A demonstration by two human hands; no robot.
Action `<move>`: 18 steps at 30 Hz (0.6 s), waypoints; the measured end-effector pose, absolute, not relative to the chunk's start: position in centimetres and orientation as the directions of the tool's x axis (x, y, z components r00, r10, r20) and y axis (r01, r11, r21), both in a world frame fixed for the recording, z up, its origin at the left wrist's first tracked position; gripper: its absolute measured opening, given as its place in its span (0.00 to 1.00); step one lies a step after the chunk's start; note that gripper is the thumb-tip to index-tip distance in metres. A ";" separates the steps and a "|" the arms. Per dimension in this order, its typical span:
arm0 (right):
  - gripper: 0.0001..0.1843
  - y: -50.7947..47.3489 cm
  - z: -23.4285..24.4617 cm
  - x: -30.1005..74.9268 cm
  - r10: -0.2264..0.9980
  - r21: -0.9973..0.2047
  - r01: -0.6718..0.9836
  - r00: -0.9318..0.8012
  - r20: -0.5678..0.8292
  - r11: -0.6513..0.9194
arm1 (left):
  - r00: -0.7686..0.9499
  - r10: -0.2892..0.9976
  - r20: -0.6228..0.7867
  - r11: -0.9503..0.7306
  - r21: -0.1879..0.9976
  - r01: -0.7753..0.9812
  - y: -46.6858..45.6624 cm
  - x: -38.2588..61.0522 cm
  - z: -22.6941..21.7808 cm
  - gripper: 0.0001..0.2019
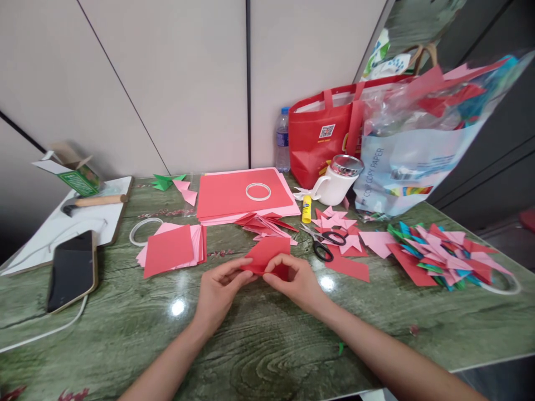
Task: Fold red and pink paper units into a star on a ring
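Observation:
A red paper square point(267, 252) stands tilted up off the green table point(251, 345), folded along its near edge. My left hand point(219, 289) pinches its lower left edge with fingers closed. My right hand point(295, 280) pinches the lower right edge, thumb and fingers pressed on the fold. A stack of red and pink squares point(171, 250) lies just left of my hands. Folded red and pink pieces point(265, 224) sit just behind the held paper.
Scissors point(324, 242), a glue stick point(306, 209), a white mug point(336, 181) and a large red sheet stack point(242, 195) with a tape ring point(258, 191) lie behind. Folded coloured pieces point(443, 256) pile at right. A phone point(72, 270) lies left. Bags point(326, 133) stand at the back.

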State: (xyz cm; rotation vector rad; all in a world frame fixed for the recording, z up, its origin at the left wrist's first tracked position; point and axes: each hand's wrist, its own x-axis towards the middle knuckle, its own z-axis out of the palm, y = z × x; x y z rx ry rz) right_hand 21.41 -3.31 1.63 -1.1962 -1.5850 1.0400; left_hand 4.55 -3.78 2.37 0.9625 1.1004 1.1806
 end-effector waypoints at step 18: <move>0.06 -3.3 1.1 21.2 0.985 -0.974 0.158 -0.083 0.148 0.160 | -0.061 0.977 -0.205 0.172 0.922 -0.346 -3.8 4.9 1.6 0.10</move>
